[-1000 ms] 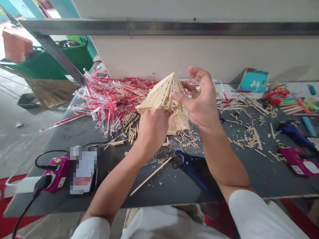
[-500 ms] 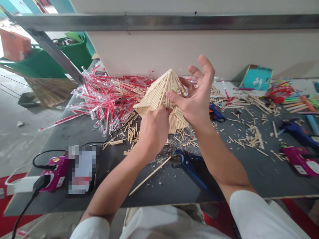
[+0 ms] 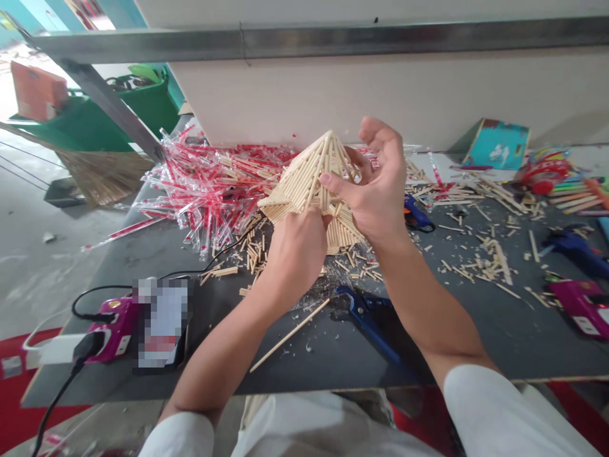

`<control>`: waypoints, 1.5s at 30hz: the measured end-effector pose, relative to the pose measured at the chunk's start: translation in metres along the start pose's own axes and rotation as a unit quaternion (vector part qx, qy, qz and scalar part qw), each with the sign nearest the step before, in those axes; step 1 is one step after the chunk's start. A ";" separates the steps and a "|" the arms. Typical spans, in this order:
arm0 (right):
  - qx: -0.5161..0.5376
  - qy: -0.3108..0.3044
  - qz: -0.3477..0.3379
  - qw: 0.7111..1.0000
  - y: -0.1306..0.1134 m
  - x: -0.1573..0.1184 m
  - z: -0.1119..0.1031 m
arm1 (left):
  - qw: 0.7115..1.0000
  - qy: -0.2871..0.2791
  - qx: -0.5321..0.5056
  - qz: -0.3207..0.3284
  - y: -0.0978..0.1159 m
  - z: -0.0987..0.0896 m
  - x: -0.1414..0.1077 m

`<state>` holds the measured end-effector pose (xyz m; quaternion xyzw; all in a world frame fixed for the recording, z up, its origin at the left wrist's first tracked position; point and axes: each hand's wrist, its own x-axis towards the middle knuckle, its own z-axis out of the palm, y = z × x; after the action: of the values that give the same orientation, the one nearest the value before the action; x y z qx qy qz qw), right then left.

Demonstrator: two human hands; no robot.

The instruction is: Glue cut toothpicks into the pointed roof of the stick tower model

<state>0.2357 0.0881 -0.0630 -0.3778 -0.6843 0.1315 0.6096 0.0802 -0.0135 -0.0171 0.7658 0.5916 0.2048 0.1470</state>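
Note:
A model roof (image 3: pixel 304 184) built of thin wooden sticks, with a pointed peak and flared eaves, is raised between my hands above the tabletop. My right hand (image 3: pixel 380 190) grips its right side, the thumb on the front sticks and some fingers behind. My left hand (image 3: pixel 299 247) is closed against the front lower edge; its fingertips are hidden, and I cannot tell what they pinch. Below the hands, a single wooden stick (image 3: pixel 290 334) and a blue-handled cutter (image 3: pixel 375 330) lie on the dark table (image 3: pixel 223 355).
Red-and-clear wrappers (image 3: pixel 204 184) pile at the back left, and stick offcuts (image 3: pixel 495 260) scatter across the table. A phone (image 3: pixel 164 324) and a purple power strip (image 3: pixel 111 324) are at left. Blue glue guns (image 3: pixel 419 214) and another purple strip (image 3: pixel 580 304) stand at right. A metal rail (image 3: pixel 304 43) crosses behind.
The raised fingers of my right hand have curled in and lowered a little. My left hand stays at the model's lower edge. The whole view has shifted slightly.

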 end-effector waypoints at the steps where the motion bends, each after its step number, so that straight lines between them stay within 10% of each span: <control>1: 0.011 -0.003 0.004 1.000 0.002 0.000 -0.001 | 1.000 0.002 0.003 0.001 0.000 0.001 0.000; 45: 0.106 -0.040 0.081 0.990 -0.020 0.005 -0.001 | 0.999 0.020 0.036 -0.002 0.005 0.001 0.002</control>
<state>0.2295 0.0774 -0.0466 -0.3594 -0.6578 0.2673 0.6055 0.0851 -0.0124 -0.0157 0.7655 0.6025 0.1982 0.1081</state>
